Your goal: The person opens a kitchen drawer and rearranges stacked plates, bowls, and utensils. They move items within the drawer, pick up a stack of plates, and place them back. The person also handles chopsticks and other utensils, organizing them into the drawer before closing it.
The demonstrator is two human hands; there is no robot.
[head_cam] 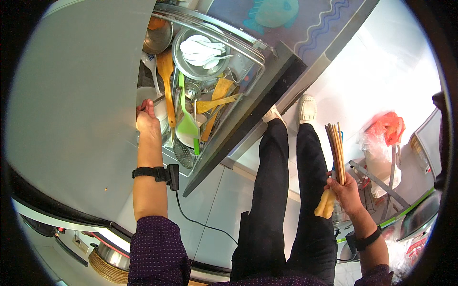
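Note:
My left hand (147, 118) reaches into a pull-out wire drawer basket (263, 68), its fingers partly hidden by the grey surface's edge. A thin dark stick (159, 98) shows at its fingertips; whether it is gripped is unclear. Near it lie a white bowl (145, 92), a white ladle (152, 66) and a wooden spatula (166, 71). To the right of my legs, my right hand (345, 195) holds a bundle of chopsticks (336, 153) upright. Something blue shows behind them, and a yellow lobed object (325, 204) hangs below the fist.
The basket also holds a steel bowl (175, 60) of white spoons (200, 50), a green turner (188, 125), a slotted spoon (182, 153) and wooden spatulas (222, 89). A grey surface (78, 89) covers the left. At right stand a metal-legged rack (379, 182) and a red plastic bag (390, 125).

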